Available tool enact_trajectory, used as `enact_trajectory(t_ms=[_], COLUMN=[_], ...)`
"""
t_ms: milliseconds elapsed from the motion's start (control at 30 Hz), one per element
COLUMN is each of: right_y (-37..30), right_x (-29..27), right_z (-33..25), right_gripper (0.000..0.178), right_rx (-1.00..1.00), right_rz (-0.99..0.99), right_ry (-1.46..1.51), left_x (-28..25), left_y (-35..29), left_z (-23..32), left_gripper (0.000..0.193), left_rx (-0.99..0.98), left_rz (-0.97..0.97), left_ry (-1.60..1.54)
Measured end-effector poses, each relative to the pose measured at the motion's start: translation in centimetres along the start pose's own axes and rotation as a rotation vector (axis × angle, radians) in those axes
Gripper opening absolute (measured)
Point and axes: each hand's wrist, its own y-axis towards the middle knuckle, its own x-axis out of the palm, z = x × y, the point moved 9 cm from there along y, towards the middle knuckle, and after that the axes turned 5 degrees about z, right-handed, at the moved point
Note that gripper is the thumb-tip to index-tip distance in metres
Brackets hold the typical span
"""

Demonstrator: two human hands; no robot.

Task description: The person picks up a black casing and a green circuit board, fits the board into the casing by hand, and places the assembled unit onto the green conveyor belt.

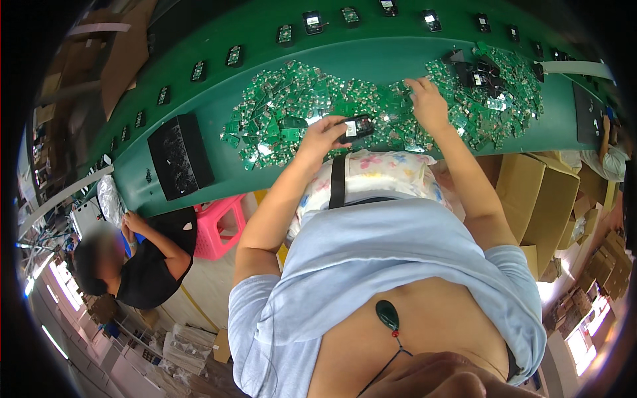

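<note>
My left hand [322, 138] is closed on a small black device housing [359, 128] with a white label, held just above the table's near edge. Farther right, my right hand [429, 105] reaches over the pile, its fingers bent together at the small green circuit boards [398, 106]. Whether a board sits between those fingertips is too small to tell. Loose boards [292, 93] are heaped across the green table [222, 149] on both sides of my hands. More black housings [488, 78] lie on the heap to the right of my right hand.
Black devices [285, 34] stand in a spaced row along the far green strip. A black bin [179, 157] stands left of the heap. A pink stool [220, 229] and a seated person [149, 265] are at left. Cardboard boxes [537, 199] and another person's arm [604, 139] are at right.
</note>
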Motion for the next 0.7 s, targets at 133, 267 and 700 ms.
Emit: enact_trajectory(t_ms=[133, 267, 700], right_y=[-1.4, -1.0, -1.5], right_x=[2.8, 2.4, -8.0], right_z=[0.5, 0.9, -7.1], right_gripper=[0.041, 0.038, 0.018], right_rx=[-0.219, -0.232, -0.167], right_rz=[-0.196, -0.159, -0.062], right_ry=[-0.168, -0.12, 0.81], left_x=[-0.7, 0.0, 6.7], left_y=[0.1, 0.0, -3.8], left_z=[-0.3, -0.3, 2.0], left_gripper=[0.023, 0.024, 0.031], left_rx=[-0.025, 0.028, -0.088], left_rz=[0.045, -0.015, -0.514], left_ry=[-0.226, -0.186, -0.331])
